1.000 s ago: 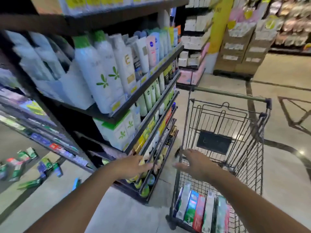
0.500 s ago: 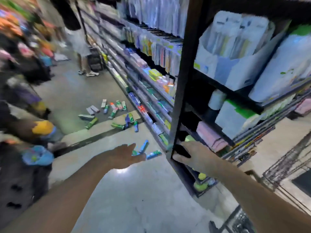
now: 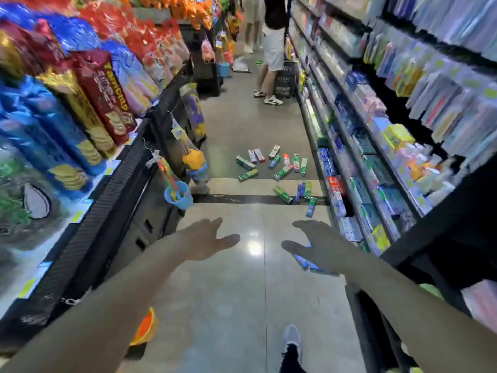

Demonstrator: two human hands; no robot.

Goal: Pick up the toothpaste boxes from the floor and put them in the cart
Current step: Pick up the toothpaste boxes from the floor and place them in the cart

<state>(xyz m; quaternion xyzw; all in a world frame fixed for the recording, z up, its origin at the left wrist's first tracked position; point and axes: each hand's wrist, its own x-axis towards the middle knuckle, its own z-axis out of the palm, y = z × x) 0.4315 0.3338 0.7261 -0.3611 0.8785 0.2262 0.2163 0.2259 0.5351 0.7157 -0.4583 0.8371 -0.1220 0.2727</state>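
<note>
— Toothpaste boxes (image 3: 279, 168), where do they lie?

— Scattered on the floor (image 3: 236, 292) ahead, mid-aisle, close to the right-hand shelf (image 3: 357, 162); a few lie beside a dark strip across the tiles, and one blue box (image 3: 302, 261) shows just under the right hand (image 3: 320, 246).

— And the hands?

— Both reach forward, empty. The left hand (image 3: 208, 239) has its fingers spread wide; the right hand's fingers are loosely apart, holding nothing.

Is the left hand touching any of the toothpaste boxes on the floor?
Apart. The head view shows the left hand open in the air, with bare floor between it and the toothpaste boxes farther ahead.
</note>
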